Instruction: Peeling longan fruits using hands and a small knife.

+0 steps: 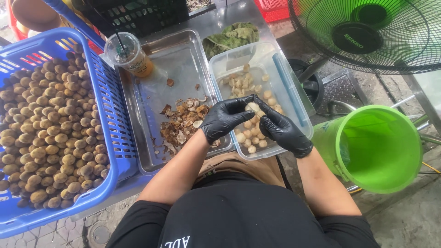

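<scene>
Soft, even daylight (shadows faint), sharp focus, slight bending at edges.

At nine o'clock, blue basket (111,98) heaped with brown fruit (50,128). At eleven, iced drink cup (130,55). At twelve, green leaves (232,36). At one to two, green fan (372,34). At three, green bucket (374,149).

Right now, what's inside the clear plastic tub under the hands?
The clear plastic tub holds pale peeled fruit, loosely scattered. The left hand and right hand, both black-gloved, cover its middle, so the fruit beneath them cannot be seen.
</scene>
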